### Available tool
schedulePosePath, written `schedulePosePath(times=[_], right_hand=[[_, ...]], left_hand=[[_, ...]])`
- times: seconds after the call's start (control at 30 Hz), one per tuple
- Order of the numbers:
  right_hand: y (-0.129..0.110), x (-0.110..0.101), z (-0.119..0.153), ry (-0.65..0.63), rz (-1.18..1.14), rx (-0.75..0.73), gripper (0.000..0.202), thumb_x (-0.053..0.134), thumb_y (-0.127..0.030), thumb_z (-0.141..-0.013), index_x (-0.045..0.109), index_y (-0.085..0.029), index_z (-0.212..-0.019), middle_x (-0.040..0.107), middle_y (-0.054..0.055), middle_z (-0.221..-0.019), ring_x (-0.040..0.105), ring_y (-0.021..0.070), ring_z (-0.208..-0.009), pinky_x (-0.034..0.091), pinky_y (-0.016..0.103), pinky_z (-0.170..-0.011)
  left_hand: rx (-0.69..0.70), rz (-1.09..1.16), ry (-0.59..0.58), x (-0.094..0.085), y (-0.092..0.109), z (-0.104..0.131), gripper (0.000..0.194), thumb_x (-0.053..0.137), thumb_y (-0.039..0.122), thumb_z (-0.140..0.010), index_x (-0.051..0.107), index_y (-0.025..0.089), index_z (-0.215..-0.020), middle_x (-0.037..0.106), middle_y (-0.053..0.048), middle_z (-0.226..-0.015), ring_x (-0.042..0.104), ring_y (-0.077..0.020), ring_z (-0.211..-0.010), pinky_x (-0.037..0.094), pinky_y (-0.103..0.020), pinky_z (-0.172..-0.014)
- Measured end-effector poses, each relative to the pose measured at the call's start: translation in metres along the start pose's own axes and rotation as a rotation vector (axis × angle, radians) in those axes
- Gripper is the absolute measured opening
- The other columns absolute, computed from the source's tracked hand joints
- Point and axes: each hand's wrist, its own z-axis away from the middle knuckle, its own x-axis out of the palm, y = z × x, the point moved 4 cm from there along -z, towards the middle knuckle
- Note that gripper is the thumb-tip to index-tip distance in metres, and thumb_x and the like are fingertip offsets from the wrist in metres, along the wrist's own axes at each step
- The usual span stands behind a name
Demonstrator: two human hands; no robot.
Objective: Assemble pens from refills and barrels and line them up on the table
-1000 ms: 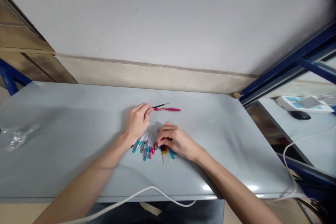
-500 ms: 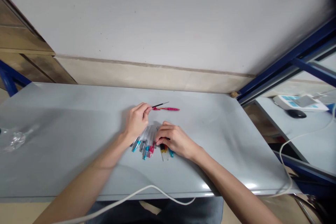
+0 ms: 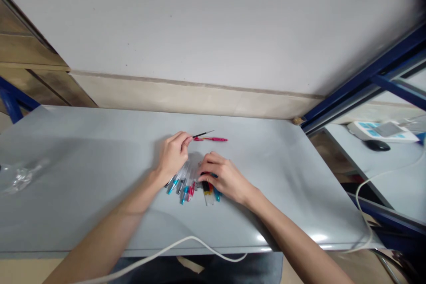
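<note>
Sorting through a small heap of pens is the work in hand, seen from a head camera looking down at a pale grey worktop (image 3: 100, 177). The left hand (image 3: 173, 156) is closed in a fingertip pinch on a thin black refill (image 3: 203, 133), which juts out to the right and slightly upward, just above the surface. Right beside its tip, a pink pen (image 3: 213, 139) lies flat on the worktop, on its own, beyond the heap.

The right hand (image 3: 222, 178) rests curled over the pile of pens (image 3: 191, 184), which sits between the two hands. Clear barrels with teal, pink, black and yellow ends fan out toward the viewer. The right fingers seem to press on or pinch one dark pen, but they hide the contact, so whether the grip is actually closed on it cannot be told.

As a judgement, the step looks like fitting or removing an ink refill; the next move would call for steadying a barrel in the right hand and lining up the thin refill with care.

No box, cup or tray is in view. A crumpled clear plastic wrapper (image 3: 16, 177) lies at the far left, apparently empty. A white cable (image 3: 186, 242) runs along the near edge.
</note>
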Motion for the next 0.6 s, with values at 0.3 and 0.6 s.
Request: schedulePosePath(times=[0.3, 0.6], right_hand=[[0.052, -0.062, 0.023, 0.099, 0.364, 0.667, 0.024, 0.052, -0.015, -0.091, 0.062, -0.02, -0.07, 0.061, 0.004, -0.065, 0.052, 0.0188, -0.062, 0.03, 0.029, -0.057], [0.041, -0.066, 0.027, -0.03, 0.253, 0.673, 0.02, 0.063, -0.017, -0.084, 0.064, -0.021, -0.064, 0.065, 0.002, -0.065, 0.052, 0.0167, -0.059, 0.032, 0.029, -0.057]], left_hand=[[0.004, -0.005, 0.003, 0.0, -0.001, -0.001, 0.021, 0.05, 0.02, -0.099, 0.066, 0.02, -0.084, 0.067, -0.001, -0.077, 0.057, -0.0148, -0.068, 0.038, -0.027, -0.063], [0.032, 0.04, -0.027, 0.002, -0.001, -0.001, 0.02, 0.05, 0.019, -0.1, 0.065, 0.02, -0.087, 0.068, -0.001, -0.08, 0.06, -0.0139, -0.072, 0.042, -0.025, -0.066]])
